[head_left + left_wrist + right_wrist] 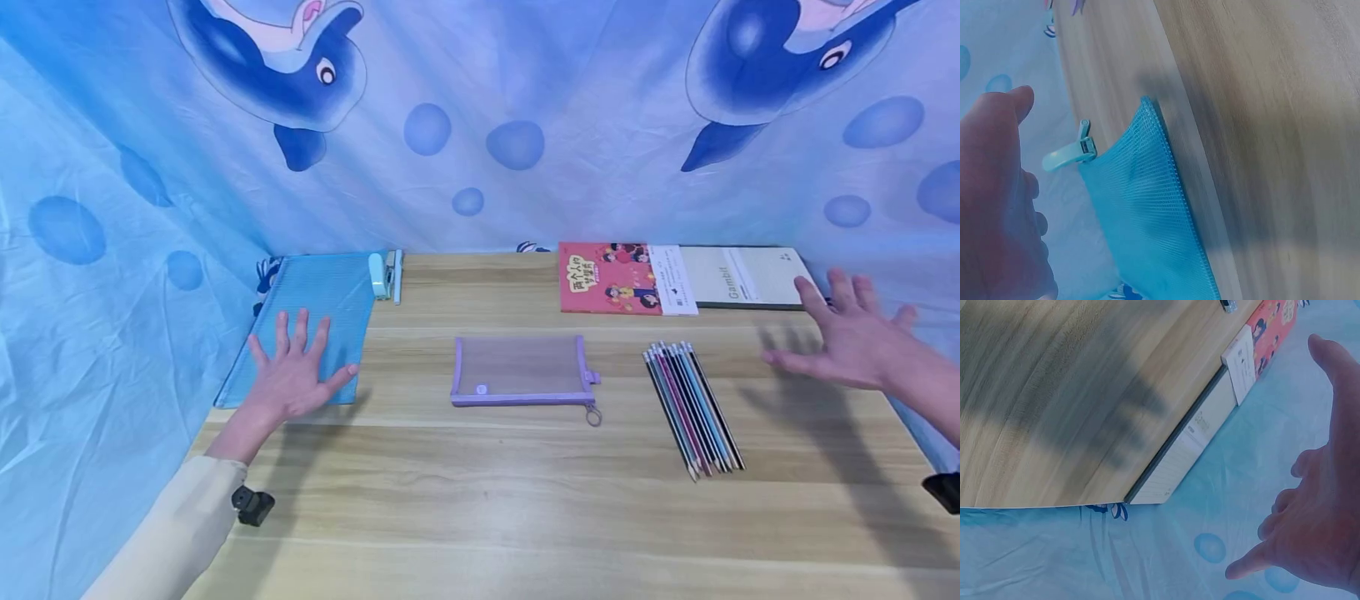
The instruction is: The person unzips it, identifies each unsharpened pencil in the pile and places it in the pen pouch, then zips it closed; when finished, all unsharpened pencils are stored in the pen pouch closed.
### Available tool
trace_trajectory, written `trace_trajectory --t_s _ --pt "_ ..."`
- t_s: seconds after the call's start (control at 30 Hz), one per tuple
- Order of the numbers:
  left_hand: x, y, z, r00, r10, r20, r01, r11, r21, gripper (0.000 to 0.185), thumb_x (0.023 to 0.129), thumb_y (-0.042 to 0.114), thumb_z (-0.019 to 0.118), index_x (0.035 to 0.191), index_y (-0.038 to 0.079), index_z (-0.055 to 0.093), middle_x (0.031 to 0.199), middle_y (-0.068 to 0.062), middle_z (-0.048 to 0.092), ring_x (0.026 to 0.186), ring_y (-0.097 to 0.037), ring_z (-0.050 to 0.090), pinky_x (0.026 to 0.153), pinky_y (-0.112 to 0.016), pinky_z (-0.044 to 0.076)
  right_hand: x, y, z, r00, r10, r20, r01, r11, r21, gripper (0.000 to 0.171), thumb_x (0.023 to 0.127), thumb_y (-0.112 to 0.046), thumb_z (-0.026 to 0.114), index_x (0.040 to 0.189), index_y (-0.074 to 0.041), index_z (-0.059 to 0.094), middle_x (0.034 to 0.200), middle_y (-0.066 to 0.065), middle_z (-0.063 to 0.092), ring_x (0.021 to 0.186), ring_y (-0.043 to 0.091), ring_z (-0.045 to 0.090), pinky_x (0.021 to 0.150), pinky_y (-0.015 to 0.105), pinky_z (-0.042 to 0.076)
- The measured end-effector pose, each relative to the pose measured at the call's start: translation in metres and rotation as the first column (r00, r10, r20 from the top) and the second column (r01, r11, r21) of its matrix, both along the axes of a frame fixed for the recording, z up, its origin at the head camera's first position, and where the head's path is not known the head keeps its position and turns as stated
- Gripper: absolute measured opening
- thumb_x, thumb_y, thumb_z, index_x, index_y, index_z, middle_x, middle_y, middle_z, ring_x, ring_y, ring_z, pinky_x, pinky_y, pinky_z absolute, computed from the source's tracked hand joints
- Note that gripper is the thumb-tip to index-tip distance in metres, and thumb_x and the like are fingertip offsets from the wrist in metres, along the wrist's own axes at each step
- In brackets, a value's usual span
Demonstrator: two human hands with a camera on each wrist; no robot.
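The left hand (292, 379) lies flat, fingers spread, on the blue pouch (318, 292) at the worktop's (480, 500) left edge. The right hand (851, 337) hovers open, fingers splayed, holding nothing, near the notebook (750, 277) and right of the pencils (693, 407). A purple mesh pouch (519, 371) sits between both hands.

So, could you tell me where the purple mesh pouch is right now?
In the head view, the purple pouch lies flat mid-table, between the blue pouch under the left hand and the pencils to its right.
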State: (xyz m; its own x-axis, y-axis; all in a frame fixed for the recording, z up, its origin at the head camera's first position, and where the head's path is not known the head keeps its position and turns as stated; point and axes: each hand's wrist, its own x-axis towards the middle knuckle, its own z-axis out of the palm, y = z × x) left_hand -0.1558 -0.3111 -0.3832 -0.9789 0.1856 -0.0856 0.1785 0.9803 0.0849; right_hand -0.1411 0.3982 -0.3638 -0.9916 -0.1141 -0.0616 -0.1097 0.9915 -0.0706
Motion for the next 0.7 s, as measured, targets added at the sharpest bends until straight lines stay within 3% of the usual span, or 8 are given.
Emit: trace_trajectory --t_s 0.13,0.2,0.27,0.33,0.37,0.43,0.57,0.7 --pt "0.000 0.004 -0.001 1.000 -0.019 -0.003 0.019 1.000 0.004 0.096 0.097 0.066 0.040 0.159 0.001 0.004 0.160 -0.029 -0.012 0.142 -0.047 -0.023 0.102 -0.078 -0.015 -0.001 -0.001 0.001 1.000 0.018 0.017 -0.018 1.000 -0.009 0.116 0.087 -0.063 0.062 0.157 -0.001 -0.005 0.152 0.043 -0.006 0.138 0.063 -0.006 0.086 0.092 0.008" --pt "0.002 0.008 -0.001 0.999 -0.036 -0.012 0.037 0.999 0.030 0.095 0.098 0.063 0.042 0.158 -0.001 0.007 0.160 -0.032 -0.002 0.144 -0.052 -0.008 0.108 -0.076 -0.002 -0.002 -0.006 0.003 0.998 0.061 0.017 -0.061 0.998 -0.022 0.109 0.090 -0.057 0.063 0.156 0.007 0.004 0.150 0.046 0.007 0.135 0.065 0.010 0.091 0.087 0.018" --pt "0.004 0.016 -0.002 0.999 -0.046 -0.018 0.048 0.994 0.098 0.089 0.099 0.054 0.049 0.157 -0.004 0.014 0.151 -0.036 0.028 0.134 -0.052 0.035 0.105 -0.071 0.031 -0.003 -0.014 0.003 0.993 0.122 0.000 -0.122 0.991 -0.056 0.095 0.093 -0.045 0.065 0.150 0.015 0.020 0.135 0.048 0.037 0.123 0.063 0.038 0.091 0.079 0.033" --pt "0.004 0.027 -0.003 0.998 -0.063 -0.027 0.067 0.980 0.188 0.076 0.100 0.040 0.056 0.152 -0.008 0.027 0.133 -0.034 0.052 0.109 -0.044 0.061 0.089 -0.059 0.052 -0.004 -0.027 0.000 0.984 0.175 -0.033 -0.177 0.978 -0.111 0.075 0.094 -0.031 0.067 0.140 0.019 0.037 0.115 0.043 0.056 0.103 0.056 0.059 0.083 0.068 0.049" --pt "0.003 0.034 -0.005 0.997 -0.067 -0.025 0.071 0.969 0.235 0.069 0.099 0.032 0.059 0.149 -0.009 0.035 0.122 -0.031 0.061 0.094 -0.039 0.066 0.079 -0.053 0.057 -0.005 -0.035 -0.002 0.979 0.195 -0.050 -0.201 0.968 -0.148 0.064 0.093 -0.025 0.068 0.134 0.019 0.044 0.105 0.039 0.062 0.091 0.052 0.064 0.078 0.062 0.054" --pt "0.001 0.050 -0.009 0.997 -0.072 -0.010 0.072 0.941 0.332 0.056 0.097 0.021 0.062 0.141 -0.011 0.046 0.102 -0.025 0.068 0.075 -0.030 0.068 0.063 -0.042 0.059 -0.005 -0.054 -0.008 0.973 0.220 -0.067 -0.230 0.943 -0.241 0.048 0.091 -0.015 0.069 0.124 0.017 0.054 0.089 0.030 0.068 0.078 0.040 0.069 0.068 0.054 0.059" --pt "-0.007 0.083 -0.020 0.995 -0.071 0.075 0.029 0.889 0.457 0.046 0.096 0.014 0.064 0.132 -0.011 0.053 0.102 -0.021 0.070 0.089 -0.031 0.069 0.074 -0.041 0.060 -0.008 -0.097 -0.020 0.968 0.249 -0.043 -0.245 0.882 -0.403 0.035 0.091 -0.011 0.071 0.116 0.011 0.063 0.092 0.019 0.072 0.079 0.029 0.070 0.065 0.040 0.060" --pt "-0.016 0.110 -0.033 0.987 -0.045 0.154 -0.038 0.867 0.496 0.051 0.094 0.015 0.065 0.135 -0.011 0.050 0.106 -0.018 0.068 0.096 -0.032 0.066 0.084 -0.044 0.058 -0.016 -0.140 -0.036 0.960 0.280 0.011 -0.232 0.817 -0.527 0.036 0.091 -0.012 0.071 0.119 0.009 0.063 0.096 0.013 0.070 0.079 0.023 0.068 0.065 0.036 0.059"
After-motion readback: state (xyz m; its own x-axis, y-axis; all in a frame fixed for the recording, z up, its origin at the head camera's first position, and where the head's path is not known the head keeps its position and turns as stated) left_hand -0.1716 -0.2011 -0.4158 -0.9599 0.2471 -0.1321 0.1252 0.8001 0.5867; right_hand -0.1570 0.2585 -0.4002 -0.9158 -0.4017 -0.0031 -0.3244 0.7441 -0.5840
